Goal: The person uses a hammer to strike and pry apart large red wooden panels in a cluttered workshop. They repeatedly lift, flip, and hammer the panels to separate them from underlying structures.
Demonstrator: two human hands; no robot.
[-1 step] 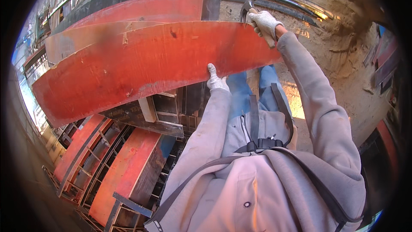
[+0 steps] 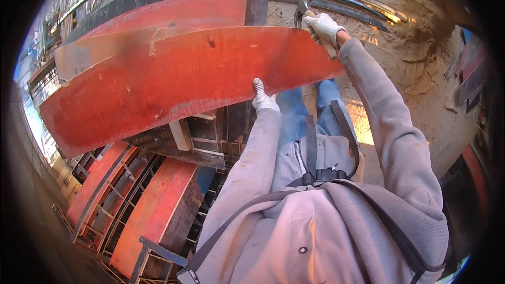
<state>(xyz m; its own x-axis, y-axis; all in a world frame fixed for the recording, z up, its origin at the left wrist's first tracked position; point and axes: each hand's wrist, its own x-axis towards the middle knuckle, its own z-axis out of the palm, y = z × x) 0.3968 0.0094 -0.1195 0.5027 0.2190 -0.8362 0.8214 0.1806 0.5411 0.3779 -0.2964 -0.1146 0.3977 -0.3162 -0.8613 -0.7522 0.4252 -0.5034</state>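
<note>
A long red board, probably plywood, lies across in front of me, its lower left end wider than its right. My left hand grips the board's near edge. The thumb presses on the red face, and the other fingers are hidden beneath. My right hand, in a white glove like the left, is wrapped round the wooden handle of a claw hammer. The metal head points up and away, beside the board's right end. The handle's lower end overlaps the red face in view; whether they touch, I cannot tell.
Behind the board lie a brown panel and another red panel. Curved red formwork panels with ribbed frames stand at the lower left. Dark strips and a shiny pipe rest on sandy ground to the right.
</note>
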